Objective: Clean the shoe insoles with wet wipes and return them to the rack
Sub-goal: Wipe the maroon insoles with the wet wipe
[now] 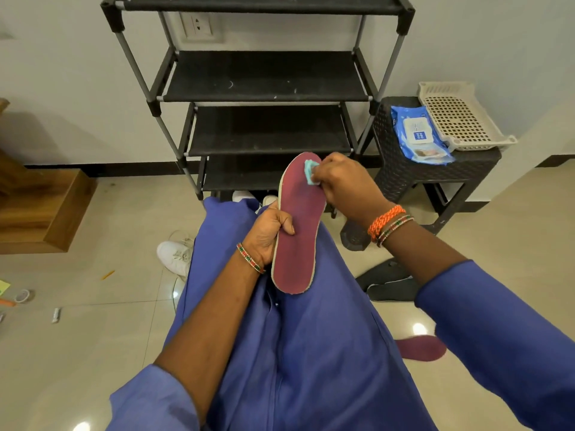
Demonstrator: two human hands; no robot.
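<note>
A maroon insole [298, 231] with a pale edge stands upright over my lap. My left hand [270, 233] grips its left edge near the middle, thumb across the front. My right hand [343, 183] pinches a folded light-blue wet wipe [310, 172] and presses it against the insole's toe end. A second maroon insole [420, 348] lies on the floor at the right, partly hidden by my right sleeve. The black shoe rack [264, 98] stands straight ahead against the wall, its shelves bare.
A blue wet wipe pack [418, 135] and a beige perforated tray [460, 116] sit on a dark stool [404, 175] right of the rack. White shoes [174, 255] lie at the left of my legs, dark shoes [389, 284] at the right. A wooden step [40, 209] is far left.
</note>
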